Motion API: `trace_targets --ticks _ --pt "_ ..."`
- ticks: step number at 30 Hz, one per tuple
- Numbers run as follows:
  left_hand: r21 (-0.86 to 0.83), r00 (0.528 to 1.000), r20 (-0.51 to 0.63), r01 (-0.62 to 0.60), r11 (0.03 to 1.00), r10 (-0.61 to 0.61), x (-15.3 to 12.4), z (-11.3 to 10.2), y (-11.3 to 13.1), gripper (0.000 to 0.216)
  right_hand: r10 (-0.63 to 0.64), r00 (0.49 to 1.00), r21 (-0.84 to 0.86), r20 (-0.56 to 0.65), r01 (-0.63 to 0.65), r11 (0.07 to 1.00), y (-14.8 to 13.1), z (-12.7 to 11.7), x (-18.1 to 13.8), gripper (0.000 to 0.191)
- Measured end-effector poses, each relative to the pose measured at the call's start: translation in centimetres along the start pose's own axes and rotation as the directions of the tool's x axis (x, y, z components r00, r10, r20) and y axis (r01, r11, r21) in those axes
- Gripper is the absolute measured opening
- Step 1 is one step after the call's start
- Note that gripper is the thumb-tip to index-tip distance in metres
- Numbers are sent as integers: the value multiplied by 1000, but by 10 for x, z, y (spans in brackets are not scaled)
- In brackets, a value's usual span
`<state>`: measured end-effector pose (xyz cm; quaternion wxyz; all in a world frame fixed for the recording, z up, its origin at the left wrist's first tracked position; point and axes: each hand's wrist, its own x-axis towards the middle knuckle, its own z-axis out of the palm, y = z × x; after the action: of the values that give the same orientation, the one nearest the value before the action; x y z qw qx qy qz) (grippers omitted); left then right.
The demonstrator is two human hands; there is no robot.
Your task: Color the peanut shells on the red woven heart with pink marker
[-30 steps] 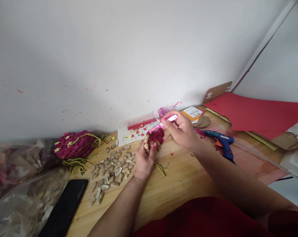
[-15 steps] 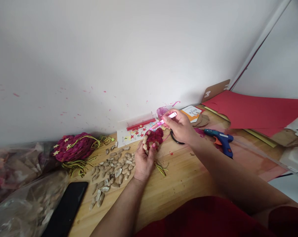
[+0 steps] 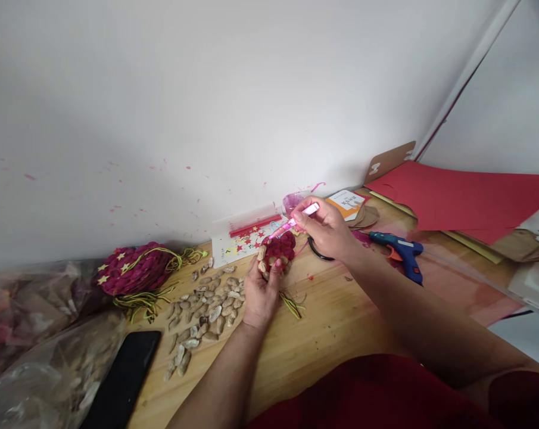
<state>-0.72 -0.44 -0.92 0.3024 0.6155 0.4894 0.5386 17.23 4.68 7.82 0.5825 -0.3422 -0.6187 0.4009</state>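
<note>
My left hand [image 3: 261,292] is closed around a small craft piece [image 3: 282,245] covered in peanut shells, mostly painted dark magenta, with some bare tan shells along its left side and lower front. A yellow-green tassel [image 3: 291,305] hangs below it. In my right hand [image 3: 323,227] a pink-stained paintbrush [image 3: 291,224] with a whitish handle end is pinched, its tip against the upper left of the piece. Behind my right hand stands a clear cup [image 3: 292,201] with pink stains. Loose peanut shells [image 3: 211,301] lie spread left of my left hand.
A finished-looking magenta shell piece [image 3: 139,265] with gold stars lies at left, near plastic bags [image 3: 50,357] and a black phone [image 3: 121,381]. Star stickers on a white sheet [image 3: 227,250] lie behind. A blue glue gun [image 3: 401,253] and red paper [image 3: 466,199] are at right.
The brush tip has shifted very slightly on the shells. Both hands keep their hold, and the view has tilted a little.
</note>
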Motion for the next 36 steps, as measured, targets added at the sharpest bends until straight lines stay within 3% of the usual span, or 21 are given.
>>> trace_targets --ticks 3,8,13,18,23,36 --pt "-11 1000 -3 15 1000 -15 0 1 1 27 -29 999 -58 40 31 998 -1 0 -2 33" --pt "-17 999 -22 27 999 -28 1 1 2 29 -34 999 -81 -33 32 996 4 -2 1 37" --pt "8 1000 -15 26 1000 -26 1 1 3 32 -64 997 -80 37 67 995 -1 0 -3 30" --pt "-10 999 -14 30 999 -30 0 1 2 31 -98 995 -133 0 98 986 -1 0 -5 22" --pt "-1 1000 -12 27 1000 -27 0 0 2 28 -117 991 -125 58 123 985 -1 0 -6 21" --pt "20 999 -15 35 999 -35 0 0 0 33 -69 997 -91 -14 68 994 3 -1 -3 29"
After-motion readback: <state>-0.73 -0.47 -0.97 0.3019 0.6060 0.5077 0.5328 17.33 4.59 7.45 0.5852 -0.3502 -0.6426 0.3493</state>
